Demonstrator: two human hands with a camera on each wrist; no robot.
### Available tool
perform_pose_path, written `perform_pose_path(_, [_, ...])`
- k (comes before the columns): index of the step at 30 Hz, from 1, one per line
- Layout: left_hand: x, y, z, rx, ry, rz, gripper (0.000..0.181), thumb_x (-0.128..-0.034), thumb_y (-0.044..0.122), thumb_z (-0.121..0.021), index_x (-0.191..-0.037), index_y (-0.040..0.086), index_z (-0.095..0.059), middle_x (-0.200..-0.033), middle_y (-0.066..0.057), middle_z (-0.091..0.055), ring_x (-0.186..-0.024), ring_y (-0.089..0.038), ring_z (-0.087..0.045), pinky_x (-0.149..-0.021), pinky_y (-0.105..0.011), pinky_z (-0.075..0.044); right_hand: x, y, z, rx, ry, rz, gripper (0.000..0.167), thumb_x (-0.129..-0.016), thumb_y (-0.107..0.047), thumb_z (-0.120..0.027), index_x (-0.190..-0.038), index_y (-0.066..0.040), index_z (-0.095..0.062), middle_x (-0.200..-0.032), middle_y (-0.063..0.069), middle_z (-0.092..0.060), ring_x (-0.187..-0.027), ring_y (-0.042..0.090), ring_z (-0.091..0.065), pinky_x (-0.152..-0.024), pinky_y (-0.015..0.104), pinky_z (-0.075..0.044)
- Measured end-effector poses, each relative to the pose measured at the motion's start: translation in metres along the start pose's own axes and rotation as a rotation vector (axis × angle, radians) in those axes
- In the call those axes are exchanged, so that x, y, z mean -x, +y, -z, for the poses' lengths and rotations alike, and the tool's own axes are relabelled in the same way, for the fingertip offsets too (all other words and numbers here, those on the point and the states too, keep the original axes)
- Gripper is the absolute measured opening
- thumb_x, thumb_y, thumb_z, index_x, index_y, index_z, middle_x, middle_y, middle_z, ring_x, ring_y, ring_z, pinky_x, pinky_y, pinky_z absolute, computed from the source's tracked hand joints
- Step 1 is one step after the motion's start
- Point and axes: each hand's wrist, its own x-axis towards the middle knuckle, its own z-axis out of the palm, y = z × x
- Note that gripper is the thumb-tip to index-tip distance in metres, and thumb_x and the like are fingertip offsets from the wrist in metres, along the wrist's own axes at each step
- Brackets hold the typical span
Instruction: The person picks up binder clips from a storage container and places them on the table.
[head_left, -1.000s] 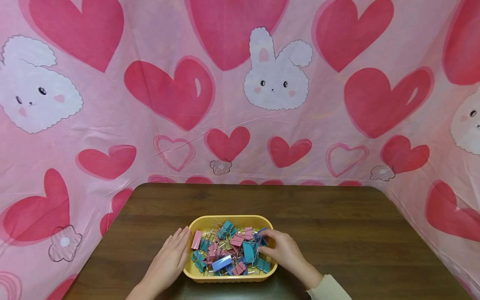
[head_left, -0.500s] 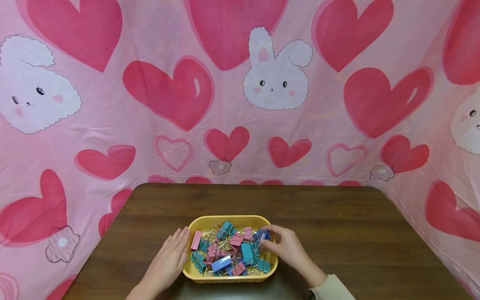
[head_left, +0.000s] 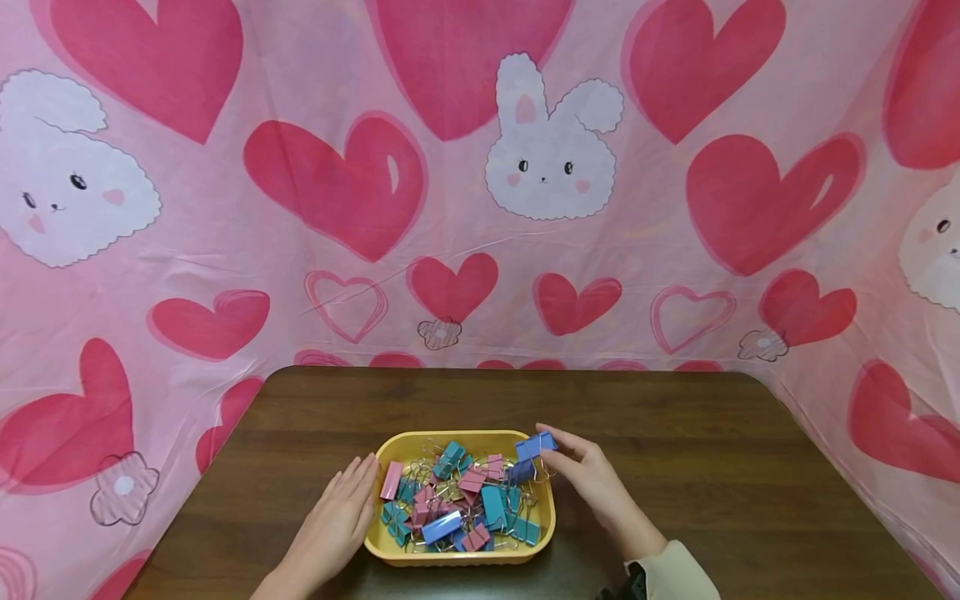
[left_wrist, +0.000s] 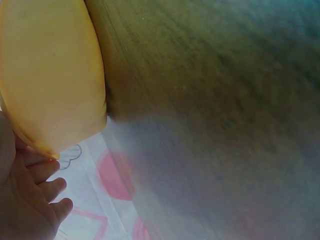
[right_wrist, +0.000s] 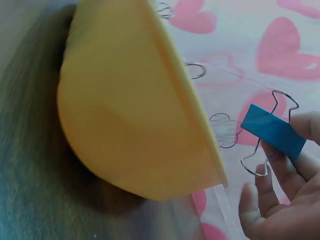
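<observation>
We see the right hand (head_left: 596,483) pinching a blue binder clip (head_left: 534,445), with its smooth body and wire handles, between thumb and fingers. The left hand (head_left: 336,518), fingers extended and grasping nothing, rests against the yellow basin (head_left: 450,560). Between both hands, that rounded basin holds jumbled pink, teal and blue clips (head_left: 444,527). Beneath them we see a wood-grained table (head_left: 675,450); beyond, a creased, heart-printed cloth (head_left: 450,208).

Head view forward-down, wrist views beside tray (head_left: 459,560)
</observation>
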Motion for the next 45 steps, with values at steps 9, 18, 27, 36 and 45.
perform_pose_path(9, [-0.001, 0.001, 0.001, -0.007, 0.014, -0.013, 0.046, -0.0882, 0.012, -0.057, -0.13, -0.005, -0.049, -0.136, -0.017, -0.044, -0.126, -0.033, -0.037, -0.102, -0.052, -0.028, -0.006, 0.0, 0.005, -0.257, -0.006, -0.077, 0.045, -0.094, -0.019, -0.051, -0.134, 0.001, -0.044, -0.104, 0.015, -0.056, -0.086, 0.022, -0.058, -0.078, 0.038, -0.051])
perform_pose_path(18, [-0.001, 0.001, 0.001, -0.005, 0.007, -0.009, 0.045, -0.0893, 0.012, -0.056, -0.13, -0.005, -0.048, -0.137, -0.017, -0.043, -0.127, -0.033, -0.036, -0.102, -0.051, -0.028, -0.017, 0.002, 0.021, -0.445, -0.126, -0.155, 0.054, -0.099, -0.031, -0.04, -0.137, 0.006, -0.033, -0.087, 0.004, -0.056, -0.077, 0.014, -0.054, -0.069, 0.027, -0.051])
perform_pose_path(27, [0.0, 0.001, 0.0, -0.009, 0.027, -0.021, 0.046, -0.0881, 0.011, -0.057, -0.13, -0.006, -0.048, -0.136, -0.018, -0.044, -0.126, -0.034, -0.038, -0.102, -0.051, -0.028, -0.038, 0.014, 0.032, -0.383, -0.056, -0.127, 0.041, -0.093, -0.016, -0.051, -0.123, 0.005, -0.032, -0.082, 0.006, -0.054, -0.064, 0.013, -0.056, -0.064, 0.027, -0.053])
perform_pose_path(36, [0.0, 0.001, 0.0, -0.008, 0.013, -0.012, 0.046, -0.0886, 0.012, -0.057, -0.131, -0.005, -0.048, -0.137, -0.016, -0.043, -0.127, -0.033, -0.037, -0.102, -0.051, -0.028, -0.058, 0.03, 0.043, -0.255, 0.064, -0.172, 0.046, -0.091, -0.014, -0.057, -0.128, 0.008, -0.042, -0.085, 0.01, -0.056, -0.063, 0.013, -0.055, -0.063, 0.028, -0.054])
perform_pose_path(45, [0.0, 0.001, -0.001, -0.014, 0.022, -0.016, 0.046, -0.0883, 0.012, -0.057, -0.13, -0.005, -0.048, -0.136, -0.016, -0.044, -0.126, -0.033, -0.037, -0.101, -0.051, -0.03, -0.075, 0.039, 0.045, -0.005, 0.166, -0.187, 0.036, -0.084, -0.004, -0.059, -0.111, 0.011, -0.041, -0.087, 0.014, -0.055, -0.066, 0.018, -0.055, -0.062, 0.029, -0.053])
